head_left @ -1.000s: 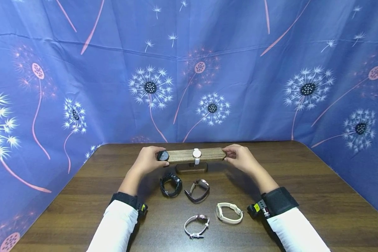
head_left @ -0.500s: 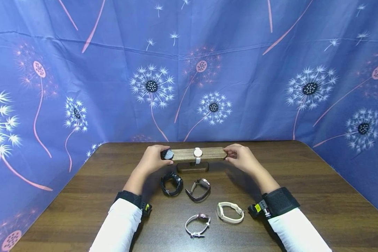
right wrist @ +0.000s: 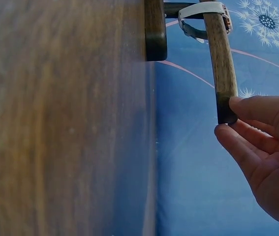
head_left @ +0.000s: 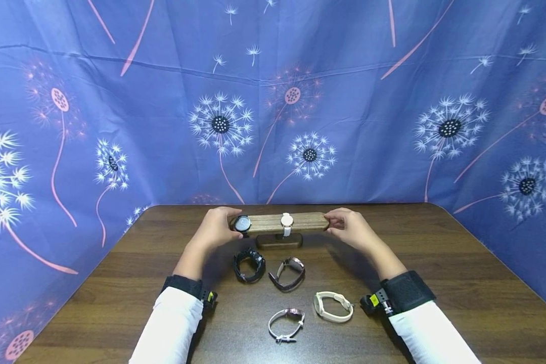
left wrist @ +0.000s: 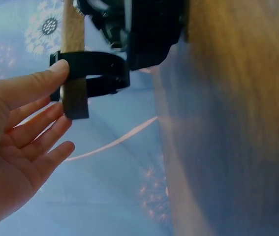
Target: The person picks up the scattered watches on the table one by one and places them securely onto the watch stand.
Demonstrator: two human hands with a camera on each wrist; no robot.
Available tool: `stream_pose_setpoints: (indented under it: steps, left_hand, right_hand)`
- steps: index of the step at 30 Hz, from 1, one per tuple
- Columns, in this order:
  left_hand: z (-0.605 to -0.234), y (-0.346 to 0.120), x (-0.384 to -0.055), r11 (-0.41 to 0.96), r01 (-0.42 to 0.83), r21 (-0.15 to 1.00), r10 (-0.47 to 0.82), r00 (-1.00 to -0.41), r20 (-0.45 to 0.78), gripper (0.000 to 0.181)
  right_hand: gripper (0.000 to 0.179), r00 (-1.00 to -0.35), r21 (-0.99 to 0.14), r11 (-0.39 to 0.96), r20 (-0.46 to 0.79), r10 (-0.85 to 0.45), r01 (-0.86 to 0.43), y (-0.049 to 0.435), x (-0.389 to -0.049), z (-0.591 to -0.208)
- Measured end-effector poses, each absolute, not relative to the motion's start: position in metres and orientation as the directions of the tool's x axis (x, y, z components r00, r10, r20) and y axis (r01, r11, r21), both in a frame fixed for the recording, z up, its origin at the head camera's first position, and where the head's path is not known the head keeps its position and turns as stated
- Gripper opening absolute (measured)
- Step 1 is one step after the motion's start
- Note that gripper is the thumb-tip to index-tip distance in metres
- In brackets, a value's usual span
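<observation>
Bar (head_left: 307,221) spans the gap between the two hands, its long axis running straight from one to the other, nearly level. The end watch (head_left: 242,223) sits round the bar right at the left hand (head_left: 214,226), so that hand is far nearer to it than the right hand (head_left: 348,227). The left thumb presses its strap against the wood, fingers behind, pinching watch and bar end together. The right hand pinches the bar's opposite tip between thumb and fingers. White watch (head_left: 287,221) wraps the bar about midway between the hands.

The bar is straight-edged wood with visible grain, darker at its tips. Below it, between the hands, a dark, round-ended base (head_left: 279,241) rests on the wood-grained bench (head_left: 118,283). The end watch has a round face and smooth black strap.

Nearer the person than both hands, four watches stand in loose loops: black (head_left: 257,258), brown (head_left: 287,287), cream (head_left: 332,319) and pale (head_left: 294,313). Beyond the hands hangs creased blue cloth (head_left: 364,101) printed with dandelions.
</observation>
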State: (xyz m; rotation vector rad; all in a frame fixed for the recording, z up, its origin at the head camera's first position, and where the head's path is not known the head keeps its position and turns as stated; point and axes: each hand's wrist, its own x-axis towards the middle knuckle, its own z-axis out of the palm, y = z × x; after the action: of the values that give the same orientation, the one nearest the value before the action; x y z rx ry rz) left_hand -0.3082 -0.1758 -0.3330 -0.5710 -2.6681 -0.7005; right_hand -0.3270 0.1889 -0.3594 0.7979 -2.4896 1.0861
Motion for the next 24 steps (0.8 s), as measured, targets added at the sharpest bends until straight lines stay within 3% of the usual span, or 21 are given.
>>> stream_pose_setpoints:
  steps: [8, 24]
  left_hand:
    - [-0.332, -0.176, -0.309, 0.799, 0.49, 0.349, 0.333, -0.844, 0.421, 0.042]
    - [-0.338, -0.156, -0.311, 0.796, 0.512, 0.322, 0.342, -0.82, 0.458, 0.043]
  right_hand:
    - [0.033, -0.796, -0.561, 0.569, 0.479, -0.37, -0.602, 0.189, -0.326, -0.359]
    - [0.035, -0.795, -0.56, 0.567, 0.478, -0.374, -0.604, 0.187, -0.325, -0.358]
